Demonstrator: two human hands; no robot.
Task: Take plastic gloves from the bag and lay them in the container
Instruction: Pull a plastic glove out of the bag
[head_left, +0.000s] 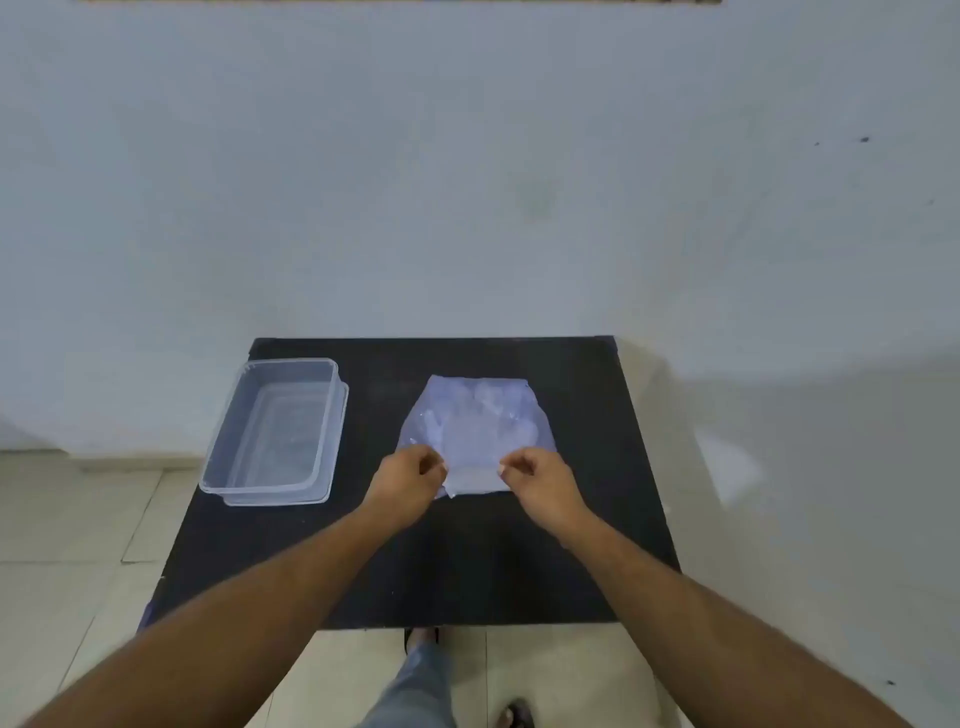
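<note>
A clear plastic bag (478, 426) lies flat in the middle of the black table (467, 561), with crumpled transparent gloves showing through it. My left hand (408, 480) pinches the bag's near edge on the left. My right hand (540, 480) pinches the same edge on the right. Between the two hands the near edge is slightly lifted. A clear rectangular plastic container (275, 431) stands at the table's left side, with nothing visible inside it.
The small table stands against a pale wall (467, 182). Tiled floor (78, 519) surrounds it. My legs and sandalled feet (514, 714) show below the table's near edge.
</note>
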